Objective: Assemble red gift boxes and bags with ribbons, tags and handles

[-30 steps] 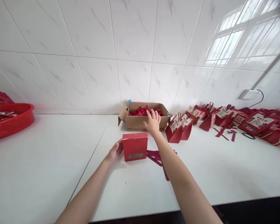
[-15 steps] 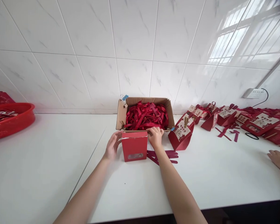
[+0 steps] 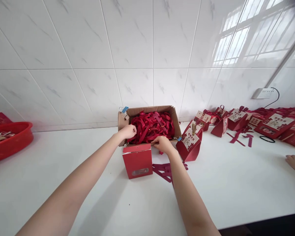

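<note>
Cardboard box [image 3: 123,123] tilted, open top nearward; long axis left-right.

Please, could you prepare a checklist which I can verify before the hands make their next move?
1. Cardboard box open at the top: ok.
2. Ribbons inside it, uncovered: ok.
3. Red box standing upright: ok.
4. Ribbon held in the left hand: cannot tell; its fingers are curled.
5. Right hand at the cardboard box's front edge: ok.
6. Counter beside the red box free of flat strips: not ok.
</note>
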The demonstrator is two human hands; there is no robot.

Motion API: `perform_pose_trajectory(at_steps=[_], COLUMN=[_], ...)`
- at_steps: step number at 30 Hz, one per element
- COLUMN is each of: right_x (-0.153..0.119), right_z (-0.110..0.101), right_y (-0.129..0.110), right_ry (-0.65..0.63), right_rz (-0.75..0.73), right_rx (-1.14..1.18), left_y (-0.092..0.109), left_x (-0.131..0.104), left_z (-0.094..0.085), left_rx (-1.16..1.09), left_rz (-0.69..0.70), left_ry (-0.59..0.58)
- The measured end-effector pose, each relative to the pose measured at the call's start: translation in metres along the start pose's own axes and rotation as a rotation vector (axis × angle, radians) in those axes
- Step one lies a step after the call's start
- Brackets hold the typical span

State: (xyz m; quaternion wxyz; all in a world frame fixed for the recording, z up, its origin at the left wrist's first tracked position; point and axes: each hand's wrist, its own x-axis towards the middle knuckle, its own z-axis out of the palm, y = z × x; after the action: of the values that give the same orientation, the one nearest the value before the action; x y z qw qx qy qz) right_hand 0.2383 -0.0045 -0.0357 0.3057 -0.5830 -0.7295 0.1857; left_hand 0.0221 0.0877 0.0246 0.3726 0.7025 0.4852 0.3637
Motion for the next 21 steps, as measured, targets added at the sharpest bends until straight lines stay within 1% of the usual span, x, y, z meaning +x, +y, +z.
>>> perform_pose_trajectory(at_steps=[2, 4, 8, 10, 12, 15, 18, 21], right_x=[-0.001, -0.001, 0.0, 0.001, 0.001, 0.001, 0.001, 0.001], right_z=[0.0, 0.0, 0.001, 0.002, 0.002, 0.002, 0.002, 0.002], right_y=[0.002, 0.004, 0.01, 0.01, 0.01, 0.01, 0.01, 0.009], right_ry=[-0.009, -0.023, -0.031, -0.025, -0.019, -0.023, -0.036, -0.04], right_rz=[0.0, 0.0, 0.0, 0.001, 0.002, 0.005, 0.008, 0.01], right_rx=[0.013, 0.023, 0.038, 0.043, 0.049, 0.056, 0.057, 0.053], left_y=[-0.001, -0.001, 0.011, 0.019, 0.027, 0.04, 0.057, 0.072], left_x=[0.02, 0.034, 0.05, 0.053, 0.052, 0.049, 0.047, 0.046], left_z=[0.006, 0.01, 0.009, 0.007, 0.006, 0.006, 0.007, 0.008], left_rx=[0.073, 0.118, 0.12, 0.081, 0.036, -0.005, -0.003, 0.012], left_rz=[-0.049, -0.056, 0.039, 0.086, 0.098, 0.087, 0.073, 0.014], left_ry=[-0.067, -0.114, -0.142, -0.164, -0.212, -0.285, -0.317, -0.36])
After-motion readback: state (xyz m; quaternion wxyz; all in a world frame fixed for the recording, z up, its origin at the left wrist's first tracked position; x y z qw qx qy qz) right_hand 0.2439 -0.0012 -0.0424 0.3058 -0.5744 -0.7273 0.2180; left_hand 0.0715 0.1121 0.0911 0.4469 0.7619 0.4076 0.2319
